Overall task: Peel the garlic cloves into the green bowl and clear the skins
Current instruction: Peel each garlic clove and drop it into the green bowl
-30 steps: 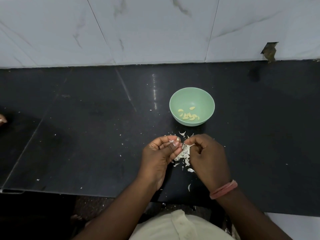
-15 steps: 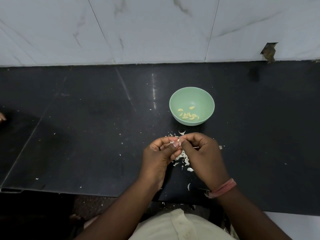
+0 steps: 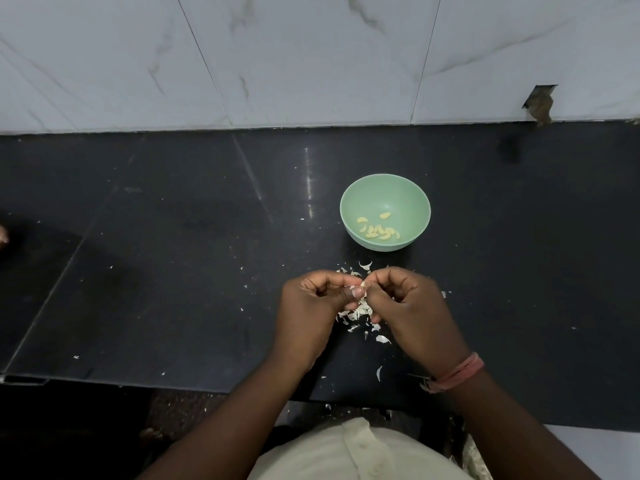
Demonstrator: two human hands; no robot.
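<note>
Left hand [image 3: 311, 303]: pinches the clove [image 3: 362, 284], fingers curled.
Clove: tiny, held between both hands above the skins [image 3: 356, 313]; it could slip and fall among them.
Right hand [image 3: 408, 306]: pinches its skin; a hard pull may scatter flakes over the worktop [image 3: 173, 271].
Bowl [image 3: 385, 188]: near, behind the hands; skin could land inside.
</note>
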